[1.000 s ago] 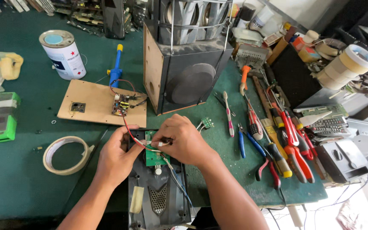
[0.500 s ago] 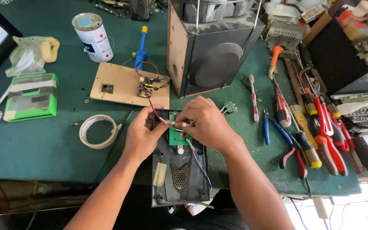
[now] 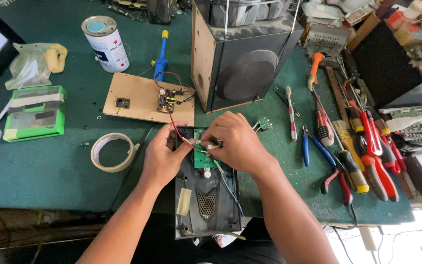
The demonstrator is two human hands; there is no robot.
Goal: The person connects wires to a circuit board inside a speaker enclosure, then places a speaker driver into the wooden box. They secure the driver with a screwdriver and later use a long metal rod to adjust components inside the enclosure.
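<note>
Both hands are staying on the same spot as half a second ago, while the camera is leaning in closer. Left hand is curling loosely around the red wire, steadying it; right hand is pinching thin leads at the green circuit board, fingers nearly closed. That board is sitting inside the dark plastic housing at the table's near edge. Light, stiff and fragile, it looks best gripped by its edges; the wires are limp and their joints could tear
</note>
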